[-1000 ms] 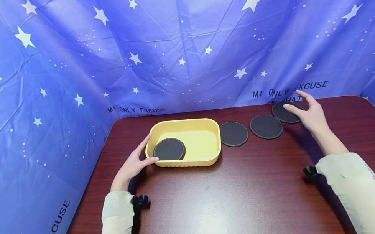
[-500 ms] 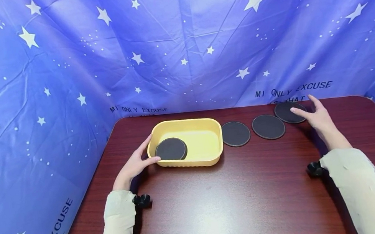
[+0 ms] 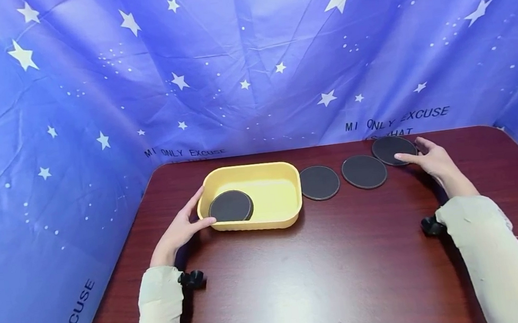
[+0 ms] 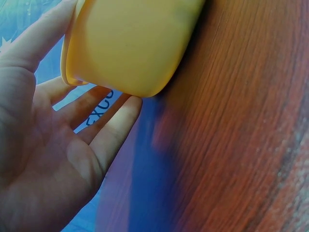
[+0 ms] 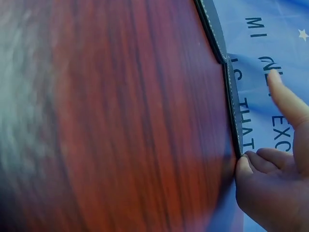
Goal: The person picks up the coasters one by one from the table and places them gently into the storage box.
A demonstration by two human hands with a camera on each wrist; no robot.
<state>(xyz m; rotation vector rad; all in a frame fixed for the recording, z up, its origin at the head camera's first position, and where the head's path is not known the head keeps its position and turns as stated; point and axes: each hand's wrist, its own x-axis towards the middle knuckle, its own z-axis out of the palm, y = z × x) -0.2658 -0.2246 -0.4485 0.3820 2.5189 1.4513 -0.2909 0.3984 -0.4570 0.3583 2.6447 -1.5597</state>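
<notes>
Left of the middle, the left hand (image 3: 179,232) grips the tub (image 3: 277,200); at right, the right hand (image 3: 434,162), fingers wide, touches a disc (image 3: 391,149).

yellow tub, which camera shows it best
The head view: nearly the whole rim of the yellow tub shows, and much of its inside. The left wrist view shows only part of its outside and rim; the right wrist view doesn't show it.

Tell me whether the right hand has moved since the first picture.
Yes, downward in the head view: the right hand had a finger across the lettering on the starry backdrop; now its fingers lie below that print, beside the rightmost black coaster.
</notes>
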